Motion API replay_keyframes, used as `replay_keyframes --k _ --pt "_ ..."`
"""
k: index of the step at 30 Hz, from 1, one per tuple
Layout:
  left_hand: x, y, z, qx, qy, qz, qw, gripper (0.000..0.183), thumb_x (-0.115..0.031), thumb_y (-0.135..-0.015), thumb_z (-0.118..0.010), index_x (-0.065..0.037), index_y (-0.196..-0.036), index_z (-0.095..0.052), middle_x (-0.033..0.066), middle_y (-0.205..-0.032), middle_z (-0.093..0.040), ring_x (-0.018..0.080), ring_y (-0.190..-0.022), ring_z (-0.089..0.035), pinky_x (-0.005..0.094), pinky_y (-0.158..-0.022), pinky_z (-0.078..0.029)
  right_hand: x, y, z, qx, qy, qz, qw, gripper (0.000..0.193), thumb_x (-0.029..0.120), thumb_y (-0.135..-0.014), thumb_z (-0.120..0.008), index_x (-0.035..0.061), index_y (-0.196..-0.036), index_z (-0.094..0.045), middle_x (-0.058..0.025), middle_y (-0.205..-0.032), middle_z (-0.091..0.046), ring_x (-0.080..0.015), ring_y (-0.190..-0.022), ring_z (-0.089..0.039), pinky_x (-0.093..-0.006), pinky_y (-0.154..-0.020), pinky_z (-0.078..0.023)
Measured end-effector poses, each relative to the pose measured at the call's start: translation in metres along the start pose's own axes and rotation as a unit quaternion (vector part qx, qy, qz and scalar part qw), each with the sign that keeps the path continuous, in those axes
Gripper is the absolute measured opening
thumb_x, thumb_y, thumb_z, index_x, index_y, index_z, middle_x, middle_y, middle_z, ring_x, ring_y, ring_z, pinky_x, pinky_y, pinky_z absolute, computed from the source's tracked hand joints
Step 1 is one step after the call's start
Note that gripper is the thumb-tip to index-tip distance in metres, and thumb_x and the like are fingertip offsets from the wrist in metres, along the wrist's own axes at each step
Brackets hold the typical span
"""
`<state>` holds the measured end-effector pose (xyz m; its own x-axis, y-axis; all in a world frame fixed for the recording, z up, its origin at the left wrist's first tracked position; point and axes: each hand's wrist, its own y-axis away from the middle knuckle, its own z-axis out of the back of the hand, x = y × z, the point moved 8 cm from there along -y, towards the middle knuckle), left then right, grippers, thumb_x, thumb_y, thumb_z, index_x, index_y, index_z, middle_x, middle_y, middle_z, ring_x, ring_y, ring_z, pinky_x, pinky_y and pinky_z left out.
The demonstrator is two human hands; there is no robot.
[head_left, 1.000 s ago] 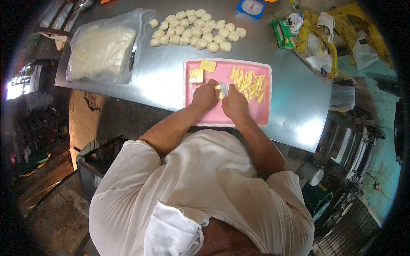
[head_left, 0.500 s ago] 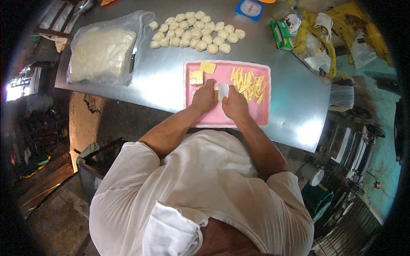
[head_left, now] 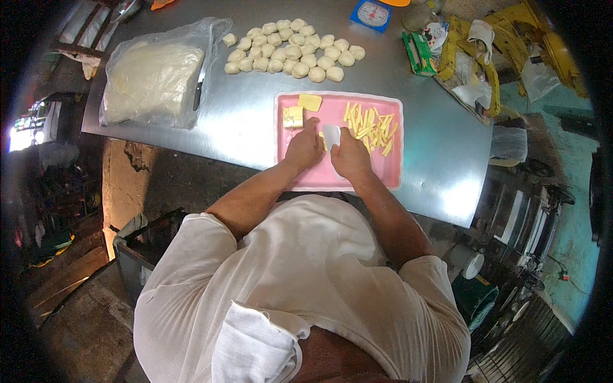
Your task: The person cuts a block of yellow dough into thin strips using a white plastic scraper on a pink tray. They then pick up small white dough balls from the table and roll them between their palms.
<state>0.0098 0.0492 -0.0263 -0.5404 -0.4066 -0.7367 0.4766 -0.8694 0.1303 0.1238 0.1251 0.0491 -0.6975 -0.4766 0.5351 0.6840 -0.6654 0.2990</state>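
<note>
On the pink tray [head_left: 384,173], my right hand [head_left: 351,156] grips a flat, pale scraper-like blade [head_left: 331,135]. The blade stands just right of a small yellow piece of cheese [head_left: 324,141], which the fingers of my left hand [head_left: 305,148] hold down; they partly hide it. Cut cheese sticks [head_left: 370,126] lie in a loose pile on the tray's right side. A stacked cheese block [head_left: 293,117] sits at the tray's left, with a flat cheese slab [head_left: 310,102] behind it.
Many round dough balls [head_left: 294,52] cover the far middle of the metal table [head_left: 249,108]. A plastic bag of dough [head_left: 153,83] lies at the left. Farther back are a blue dial scale [head_left: 371,14], a green box [head_left: 419,53] and a yellow crate [head_left: 493,83].
Both hands stay at the same spot on the tray, with only a slight shift of the right hand and blade. The cheese sticks and block look unchanged.
</note>
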Motion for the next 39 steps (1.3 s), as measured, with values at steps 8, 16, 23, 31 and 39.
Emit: replay_keyframes --k 8,16,23,31,39 --pt "-0.001 0.001 0.003 0.004 0.026 0.038 0.999 0.051 -0.014 -0.094 -0.059 -0.005 -0.141 -0.041 0.0266 -0.093 -0.071 0.0466 -0.090 -0.070 0.0570 -0.081 -0.055 0.010 0.002 -0.011 0.034 0.013 -0.025 0.999 0.029 0.013 -0.091 -0.063 -0.0017 -0.115 -0.054 -0.0290 -0.098 -0.070 -0.0486 -0.095 -0.069 -0.0590 -0.085 -0.054" --pt "-0.002 0.003 0.001 0.026 0.012 0.083 0.996 0.048 -0.018 -0.095 -0.062 -0.004 -0.138 -0.048 0.0265 -0.106 -0.072 0.0443 -0.101 -0.070 0.0534 -0.090 -0.055 -0.032 0.016 0.013 -0.125 -0.055 -0.018 0.990 0.042 0.015 -0.091 -0.064 -0.0032 -0.126 -0.053 -0.0319 -0.110 -0.069 -0.0497 -0.104 -0.067 -0.0570 -0.092 -0.053" --pt "-0.039 0.004 0.006 0.046 -0.034 0.042 0.997 0.045 -0.024 -0.094 -0.068 -0.004 -0.132 -0.057 0.0208 -0.108 -0.072 0.0383 -0.100 -0.071 0.0481 -0.087 -0.056 -0.104 0.045 0.059 -0.156 -0.222 -0.051 0.961 0.042 0.017 -0.088 -0.069 -0.0019 -0.124 -0.061 -0.0297 -0.110 -0.070 -0.0454 -0.105 -0.070 -0.0496 -0.092 -0.055" --pt "-0.063 -0.018 -0.045 0.146 0.339 0.131 0.920 0.038 -0.027 -0.101 -0.064 -0.004 -0.130 -0.060 0.0142 -0.110 -0.071 0.0250 -0.098 -0.070 0.0421 -0.082 -0.056 -0.144 0.060 0.040 -0.067 -0.517 -0.088 0.849 0.041 0.006 -0.094 -0.066 -0.0011 -0.134 -0.061 -0.0086 -0.117 -0.073 -0.0184 -0.107 -0.068 -0.0373 -0.094 -0.055" --pt "-0.103 -0.016 -0.099 0.292 0.605 0.266 0.691 0.032 -0.017 -0.101 -0.066 0.000 -0.127 -0.062 0.0121 -0.115 -0.071 0.0231 -0.106 -0.071 0.0374 -0.094 -0.060 -0.152 0.050 0.020 -0.054 -0.648 -0.113 0.751 0.040 0.001 -0.096 -0.067 0.0010 -0.136 -0.061 -0.0073 -0.119 -0.072 -0.0174 -0.108 -0.068 -0.0340 -0.095 -0.055"
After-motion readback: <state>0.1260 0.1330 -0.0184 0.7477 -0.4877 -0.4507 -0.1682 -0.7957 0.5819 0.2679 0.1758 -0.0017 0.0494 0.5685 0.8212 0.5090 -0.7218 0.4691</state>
